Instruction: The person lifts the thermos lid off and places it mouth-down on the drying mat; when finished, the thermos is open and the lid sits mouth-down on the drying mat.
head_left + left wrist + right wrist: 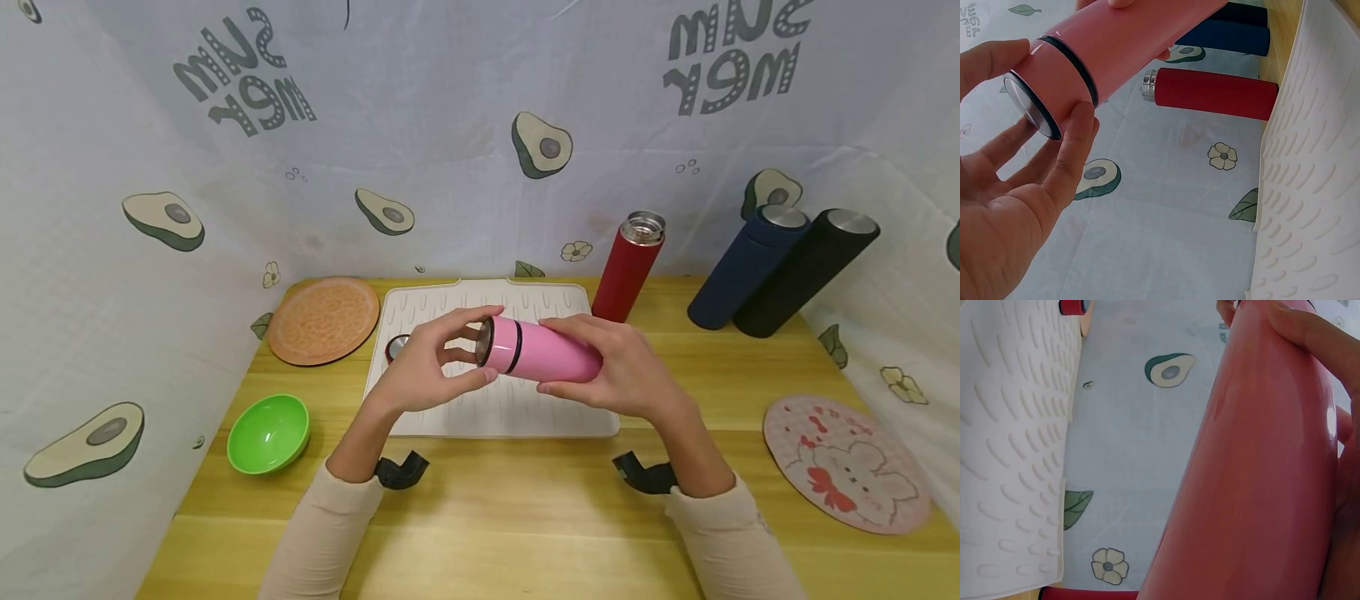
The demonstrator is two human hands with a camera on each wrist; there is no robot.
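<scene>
standing beyond the pink flask (551, 352), an uncapped red bottle (627, 277)

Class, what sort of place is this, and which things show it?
Probably a staged tabletop workspace: avocado-print sheeting screens three sides of a wooden table set with a green bowl.

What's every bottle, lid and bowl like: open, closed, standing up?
Pink bottle: lid on, held sideways
Red bottle: open, standing
Blue bottle: closed, standing
Black bottle: closed, standing
Loose lid: off, on the white mat
Green bowl: right side up
</scene>
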